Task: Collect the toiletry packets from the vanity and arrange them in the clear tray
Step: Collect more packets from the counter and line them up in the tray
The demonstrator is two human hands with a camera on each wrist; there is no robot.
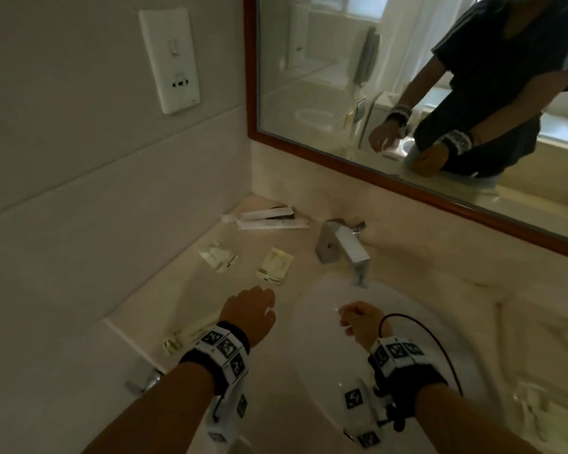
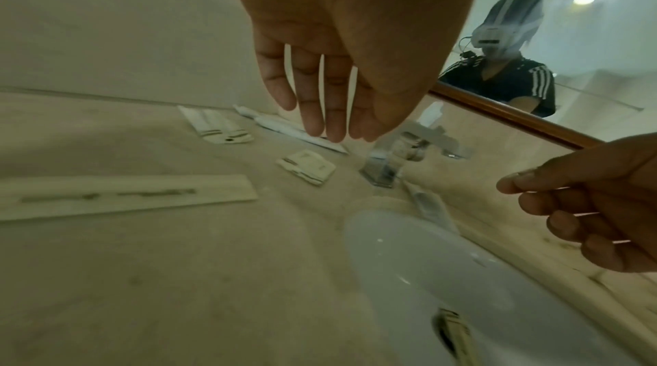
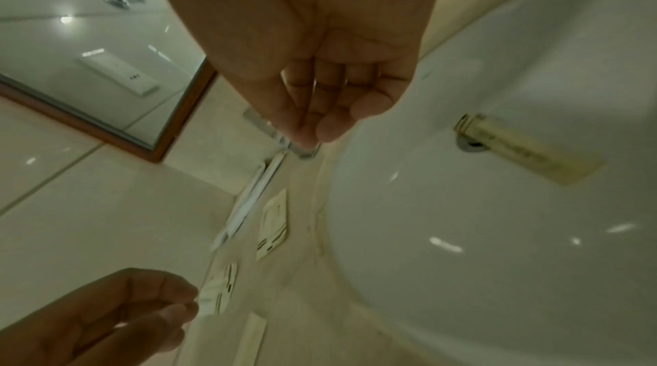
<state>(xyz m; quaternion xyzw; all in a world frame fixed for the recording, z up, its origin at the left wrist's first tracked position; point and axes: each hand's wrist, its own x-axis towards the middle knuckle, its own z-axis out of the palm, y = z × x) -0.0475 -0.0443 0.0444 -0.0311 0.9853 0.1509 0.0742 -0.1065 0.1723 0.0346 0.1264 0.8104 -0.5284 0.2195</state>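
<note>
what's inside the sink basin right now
One long cream packet lies inside the white sink basin, one end resting over the drain. The drain is mostly covered by it. In the head view, the arms hide the packet.

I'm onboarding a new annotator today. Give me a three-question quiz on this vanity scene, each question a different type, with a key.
1. True or false: the left hand is holding a packet.
2. Multiple choice: where does the packet by the drain lie? A) on the counter B) inside the sink basin C) behind the faucet
3. Fill in: the two long white packets lie in the counter's back corner, to the ____ of the faucet in the head view.

Key: 1 false, its fingers are straight and empty; 2 B; 3 left.
</note>
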